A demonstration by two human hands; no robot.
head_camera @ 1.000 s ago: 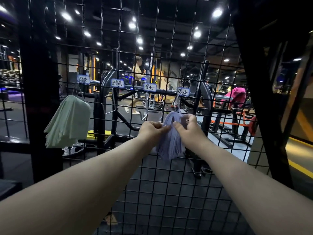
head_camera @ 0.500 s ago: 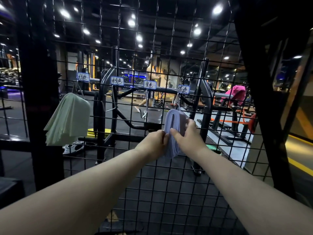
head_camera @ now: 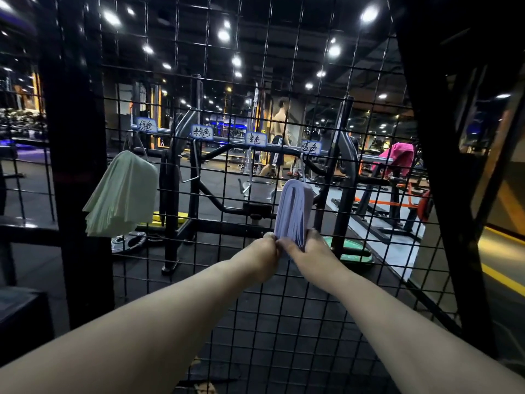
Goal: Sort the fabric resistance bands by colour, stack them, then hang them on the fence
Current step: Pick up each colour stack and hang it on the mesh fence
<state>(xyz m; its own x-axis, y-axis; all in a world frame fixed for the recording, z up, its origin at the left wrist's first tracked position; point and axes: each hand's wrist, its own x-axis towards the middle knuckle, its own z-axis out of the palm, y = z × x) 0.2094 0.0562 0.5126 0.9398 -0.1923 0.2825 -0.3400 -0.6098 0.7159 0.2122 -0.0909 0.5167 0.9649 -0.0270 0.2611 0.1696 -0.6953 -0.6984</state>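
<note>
**Two stacks on the fence, two hooks bare**

Both hands were out in front at the fence (head_camera: 284,322). The left hand (head_camera: 262,251) and right hand (head_camera: 308,250) touched each other, fingers curled, both pinching the bottom end of the pale blue stack (head_camera: 294,211). That stack ran straight up from the hands. Its folded top was looped at a hook (head_camera: 303,169) under the last of four handwritten labels (head_camera: 311,147). We could not tell whether its weight sat fully on the hook or partly in the hands. The green stack (head_camera: 122,194) hung well up and to the left of the left hand, under the first label, untouched and fanned a bit at the bottom.

Progress as we judged it: green was done and blue was on or nearly on, so sorting and stacking for those two looked finished. Between the green stack and the hands we saw bare hooks (head_camera: 191,177) under the two middle labels, which we read as pink and purple. So about half the hanging was left. No pink or purple bands showed near the hands. A pink cloth (head_camera: 397,157) lay over a machine behind the mesh, up and right of the right hand; we could not tell if it was bands. Left to do, by our read: let go of blue, fetch the other two colours, hang them
</note>
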